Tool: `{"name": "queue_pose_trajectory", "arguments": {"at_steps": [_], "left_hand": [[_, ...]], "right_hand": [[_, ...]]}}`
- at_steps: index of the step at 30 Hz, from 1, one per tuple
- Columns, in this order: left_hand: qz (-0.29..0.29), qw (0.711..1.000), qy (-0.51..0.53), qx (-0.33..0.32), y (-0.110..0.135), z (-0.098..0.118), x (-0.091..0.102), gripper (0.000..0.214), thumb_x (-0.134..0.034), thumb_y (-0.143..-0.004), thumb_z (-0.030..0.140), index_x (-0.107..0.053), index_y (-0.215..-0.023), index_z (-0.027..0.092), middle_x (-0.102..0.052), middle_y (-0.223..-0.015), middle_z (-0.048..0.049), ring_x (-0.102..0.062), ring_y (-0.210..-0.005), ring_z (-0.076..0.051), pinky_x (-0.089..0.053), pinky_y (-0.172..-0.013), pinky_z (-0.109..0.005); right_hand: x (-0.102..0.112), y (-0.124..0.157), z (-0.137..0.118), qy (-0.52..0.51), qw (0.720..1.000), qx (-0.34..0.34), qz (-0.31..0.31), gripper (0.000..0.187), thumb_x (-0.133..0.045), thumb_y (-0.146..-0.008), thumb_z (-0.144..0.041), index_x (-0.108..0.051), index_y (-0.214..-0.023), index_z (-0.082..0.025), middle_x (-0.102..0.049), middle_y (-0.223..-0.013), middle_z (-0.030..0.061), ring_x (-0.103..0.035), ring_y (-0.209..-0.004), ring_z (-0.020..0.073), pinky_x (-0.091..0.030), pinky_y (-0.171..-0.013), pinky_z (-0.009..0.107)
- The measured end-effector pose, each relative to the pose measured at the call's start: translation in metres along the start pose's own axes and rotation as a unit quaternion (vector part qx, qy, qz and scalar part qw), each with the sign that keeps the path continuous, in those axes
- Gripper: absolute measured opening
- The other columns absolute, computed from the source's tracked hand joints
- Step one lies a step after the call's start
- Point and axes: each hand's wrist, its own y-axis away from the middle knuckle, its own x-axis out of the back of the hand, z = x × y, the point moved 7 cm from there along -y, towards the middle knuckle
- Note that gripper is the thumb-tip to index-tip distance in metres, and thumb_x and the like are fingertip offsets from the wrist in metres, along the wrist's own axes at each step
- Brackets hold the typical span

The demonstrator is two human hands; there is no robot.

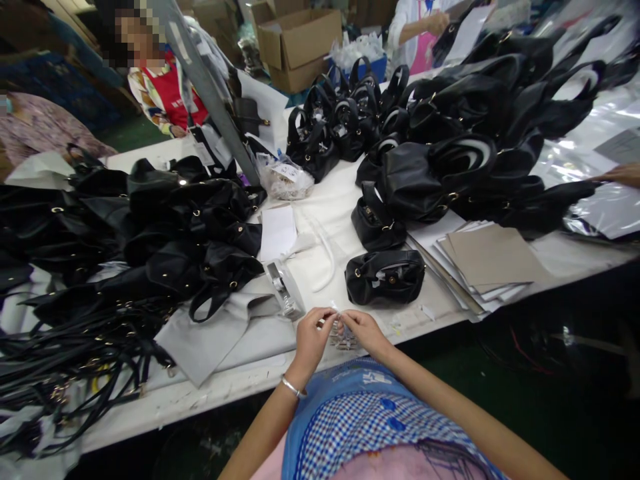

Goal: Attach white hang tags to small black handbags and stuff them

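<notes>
My left hand (314,335) and my right hand (364,328) meet at the table's near edge, fingertips pinched together. Between them is a small, pale, clear scrap, too small to make out. Just below the fingers lies a cluster of small metal pieces (344,339), partly covered by the hands. Ahead of my right hand sits a small black handbag (385,277) with gold-coloured fittings. A tape dispenser (284,288) stands beyond my left hand.
Black bags (190,227) heap on the left, with black straps (100,373) nearer me. More bags (450,147) fill the right, behind stacked cardboard sheets (493,257). A metal post (210,87) rises from the table. Co-workers stand across the table; another person's hand (623,175) is at right.
</notes>
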Motion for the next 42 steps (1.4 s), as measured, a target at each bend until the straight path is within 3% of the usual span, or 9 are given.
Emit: {"name": "queue_pose_trajectory", "arguments": {"at_steps": [6, 12, 19, 24, 28, 31, 34, 39, 42], "left_hand": [[-0.003, 0.999, -0.043, -0.019, 0.001, -0.002, -0.004, 0.016, -0.062, -0.085, 0.034, -0.073, -0.090, 0.024, -0.074, -0.092, -0.0036, -0.066, -0.087, -0.018, -0.051, -0.076, -0.029], [-0.034, 0.994, -0.095, -0.042, 0.002, 0.003, -0.004, 0.015, -0.061, -0.085, 0.029, -0.073, -0.091, 0.023, -0.074, -0.091, -0.0034, -0.067, -0.082, -0.017, -0.050, -0.072, -0.027], [-0.072, 0.982, -0.172, -0.040, 0.004, 0.010, -0.006, 0.011, -0.061, -0.079, 0.020, -0.071, -0.084, 0.021, -0.071, -0.080, -0.0020, -0.063, -0.071, -0.015, -0.046, -0.068, -0.026], [0.006, 0.984, -0.173, -0.042, -0.004, 0.006, 0.004, 0.009, -0.059, -0.075, 0.015, -0.065, -0.079, 0.020, -0.066, -0.077, -0.0003, -0.061, -0.074, -0.014, -0.043, -0.070, -0.025], [0.098, 0.992, -0.015, 0.082, -0.018, -0.023, 0.031, 0.009, -0.057, -0.077, 0.024, -0.062, -0.080, 0.017, -0.063, -0.070, -0.0018, -0.058, -0.064, -0.014, -0.041, -0.061, -0.024], [0.038, 0.966, 0.182, 0.177, -0.021, -0.039, 0.028, 0.025, -0.060, -0.078, 0.039, -0.060, -0.086, 0.015, -0.066, -0.084, -0.0065, -0.061, -0.064, -0.012, -0.036, -0.051, -0.019], [-0.011, 0.927, 0.299, 0.228, -0.014, -0.040, 0.018, 0.031, -0.068, -0.074, 0.042, -0.061, -0.088, 0.015, -0.066, -0.103, -0.0087, -0.065, -0.076, -0.011, -0.037, -0.051, -0.014], [0.016, 0.862, 0.437, 0.259, -0.004, -0.043, 0.005, 0.032, -0.078, -0.067, 0.036, -0.060, -0.084, 0.016, -0.064, -0.089, -0.0024, -0.065, -0.080, -0.011, -0.048, -0.060, -0.016], [0.015, 0.841, 0.485, 0.241, -0.004, -0.043, 0.000, 0.029, -0.077, -0.068, 0.034, -0.059, -0.082, 0.016, -0.063, -0.086, -0.0006, -0.065, -0.086, -0.012, -0.053, -0.071, -0.021]], "right_hand": [[0.004, 0.006, -0.013, 0.122, 0.990, 0.066, 0.018, 0.033, -0.047, -0.092, -0.039, -0.066, -0.076, -0.018, -0.064, -0.069, 0.0012, -0.060, -0.070, 0.0154, -0.043, -0.070, 0.025], [0.002, 0.013, -0.022, 0.263, 0.954, 0.141, 0.006, 0.029, -0.044, -0.094, -0.030, -0.066, -0.078, -0.019, -0.064, -0.074, 0.0030, -0.058, -0.073, 0.0152, -0.041, -0.070, 0.026], [-0.002, 0.017, -0.018, 0.334, 0.929, 0.159, -0.008, 0.024, -0.043, -0.093, -0.024, -0.064, -0.082, -0.019, -0.066, -0.081, 0.0048, -0.060, -0.079, 0.0164, -0.042, -0.072, 0.026], [-0.006, 0.020, -0.021, 0.302, 0.942, 0.145, -0.028, 0.026, -0.043, -0.093, -0.027, -0.062, -0.077, -0.019, -0.062, -0.075, 0.0023, -0.056, -0.073, 0.0145, -0.040, -0.070, 0.025], [-0.005, 0.022, -0.016, 0.176, 0.980, 0.081, -0.045, 0.030, -0.044, -0.093, -0.034, -0.062, -0.075, -0.018, -0.060, -0.069, 0.0002, -0.057, -0.067, 0.0130, -0.041, -0.067, 0.024], [0.001, 0.020, -0.009, 0.075, 0.996, 0.035, -0.025, 0.033, -0.046, -0.091, -0.042, -0.063, -0.080, -0.017, -0.059, -0.068, -0.0004, -0.057, -0.066, 0.0136, -0.043, -0.067, 0.025], [0.004, 0.018, -0.004, 0.003, 1.000, 0.015, -0.014, 0.034, -0.050, -0.088, -0.047, -0.063, -0.081, -0.016, -0.057, -0.067, -0.0004, -0.056, -0.067, 0.0143, -0.043, -0.069, 0.026], [0.007, 0.019, 0.003, -0.094, 0.995, -0.018, 0.009, 0.037, -0.052, -0.086, -0.052, -0.061, -0.083, -0.016, -0.054, -0.066, -0.0002, -0.052, -0.065, 0.0136, -0.041, -0.066, 0.026], [0.002, 0.021, 0.002, -0.108, 0.994, -0.028, -0.017, 0.038, -0.052, -0.085, -0.054, -0.058, -0.081, -0.017, -0.051, -0.064, -0.0013, -0.049, -0.062, 0.0123, -0.039, -0.062, 0.024]]}}
